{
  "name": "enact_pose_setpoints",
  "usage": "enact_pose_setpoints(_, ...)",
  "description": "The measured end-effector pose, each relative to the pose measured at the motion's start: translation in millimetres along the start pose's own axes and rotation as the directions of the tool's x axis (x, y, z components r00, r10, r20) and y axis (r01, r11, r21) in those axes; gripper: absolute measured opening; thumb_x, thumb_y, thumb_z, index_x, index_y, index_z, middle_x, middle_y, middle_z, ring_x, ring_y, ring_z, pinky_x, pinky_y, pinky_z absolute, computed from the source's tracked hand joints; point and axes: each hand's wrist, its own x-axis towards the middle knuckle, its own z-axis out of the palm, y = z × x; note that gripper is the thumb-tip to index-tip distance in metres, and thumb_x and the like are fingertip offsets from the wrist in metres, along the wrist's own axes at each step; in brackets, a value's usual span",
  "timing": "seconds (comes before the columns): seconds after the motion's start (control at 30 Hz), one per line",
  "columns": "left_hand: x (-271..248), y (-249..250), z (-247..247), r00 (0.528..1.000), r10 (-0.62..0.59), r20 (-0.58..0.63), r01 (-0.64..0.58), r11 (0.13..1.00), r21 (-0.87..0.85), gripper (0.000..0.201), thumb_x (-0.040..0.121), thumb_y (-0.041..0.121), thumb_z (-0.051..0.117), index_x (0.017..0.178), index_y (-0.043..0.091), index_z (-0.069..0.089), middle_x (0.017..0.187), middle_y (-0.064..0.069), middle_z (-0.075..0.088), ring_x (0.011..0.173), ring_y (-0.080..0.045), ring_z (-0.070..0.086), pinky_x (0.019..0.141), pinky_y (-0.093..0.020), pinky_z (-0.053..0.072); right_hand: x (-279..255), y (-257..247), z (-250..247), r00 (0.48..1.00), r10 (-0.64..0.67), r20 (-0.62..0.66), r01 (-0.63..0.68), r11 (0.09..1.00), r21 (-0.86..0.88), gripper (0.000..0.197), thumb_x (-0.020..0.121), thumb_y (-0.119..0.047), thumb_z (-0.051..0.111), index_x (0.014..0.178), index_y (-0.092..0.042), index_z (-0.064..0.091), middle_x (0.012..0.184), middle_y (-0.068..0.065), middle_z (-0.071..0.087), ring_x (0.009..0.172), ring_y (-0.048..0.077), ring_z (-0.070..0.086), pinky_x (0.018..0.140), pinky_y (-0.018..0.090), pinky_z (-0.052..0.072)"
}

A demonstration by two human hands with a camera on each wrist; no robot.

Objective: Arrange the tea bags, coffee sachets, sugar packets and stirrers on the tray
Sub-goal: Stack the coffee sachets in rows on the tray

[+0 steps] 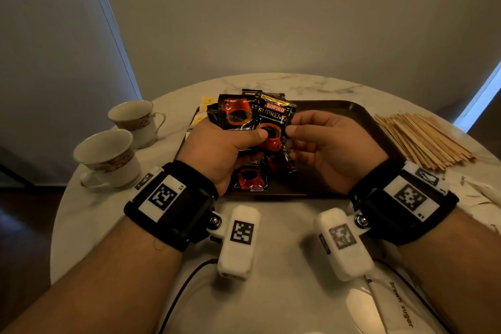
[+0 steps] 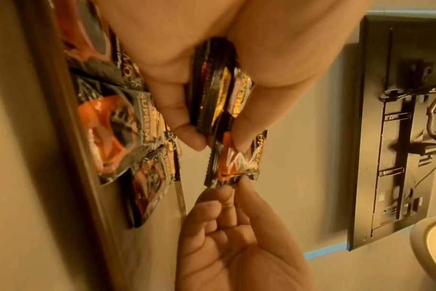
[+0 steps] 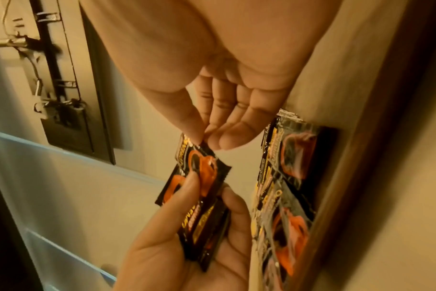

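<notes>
Above the near-left part of the tray [image 1: 360, 114], you hold a small fan of coffee sachets [image 1: 244, 116] in your left hand [image 1: 217, 149], thumb pressed across the front one and fingers curled behind the stack. Your right hand [image 1: 333, 149] meets it from the other side, thumb and forefinger pinching the corner of the front sachet [image 1: 272, 125], so both hands are closed on the same packet. The wrist views confirm this: the pinch sits right at the packet's edge while the left thumb is clamped on it.

This looks like the coffee step, with packets being dealt one at a time from the stack. A few sachets [image 1: 250, 179] already lie on the tray below your hands, overlapping one another. The stirrers [image 1: 423, 138] lie in a loose heap on the surface to the right of the tray, off it. Yellow packets [image 1: 207, 100], probably the tea bags though they are mostly hidden, sit beyond the tray's far-left corner. A white packet marked brown sugar [image 1: 398, 304] lies at the near edge of the surface. Two cups [image 1: 127, 138] stand to the left.

For the next move, ease your left thumb so only the front sachet slides free, then lay it beside the ones already down. Foil packets are slippery, so a second one may come away with it.
</notes>
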Motion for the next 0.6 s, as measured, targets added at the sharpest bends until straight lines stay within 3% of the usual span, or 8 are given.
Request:
enact_pose_setpoints(0.17, 1, -1, 1, 0.999, -0.035, -0.041, 0.035, 0.999, -0.005, 0.029, 0.087, 0.008, 0.077, 0.115, 0.006, 0.069, 0.103, -0.009, 0.078, 0.088, -0.022, 0.076, 0.074, -0.035, 0.061, 4, 0, -7, 0.993, 0.025, -0.119, -0.035, 0.995, -0.088, 0.009, 0.090, 0.000, 0.068, 0.091, -0.008, 0.068, 0.071, 0.002, 0.067, 0.059, 0.012, 0.060, 0.055, 0.024, 0.052)
enact_pose_setpoints(0.33, 3, 4, 1, 0.989, -0.060, -0.131, 0.053, 0.997, -0.058, 0.010, 0.094, 0.003, 0.060, 0.100, 0.007, 0.067, 0.084, -0.008, 0.075, 0.074, -0.020, 0.072, 0.071, -0.039, 0.062, 9, 7, -16, 0.973, 0.149, -0.175, -0.193, 0.943, -0.272, 0.009, 0.088, 0.000, 0.068, 0.087, -0.009, 0.070, 0.066, 0.003, 0.065, 0.048, 0.008, 0.056, 0.054, 0.027, 0.048)
enact_pose_setpoints(0.6, -2, 13, 1, 0.982, -0.121, -0.144, 0.096, 0.981, -0.167, 0.017, 0.096, 0.004, 0.052, 0.107, 0.003, 0.066, 0.081, -0.011, 0.076, 0.075, -0.026, 0.076, 0.073, -0.046, 0.065, 9, 9, -15, 0.949, 0.272, -0.160, -0.314, 0.873, -0.372, 0.011, 0.085, 0.003, 0.071, 0.090, -0.007, 0.070, 0.071, 0.008, 0.067, 0.054, 0.013, 0.061, 0.056, 0.027, 0.053)
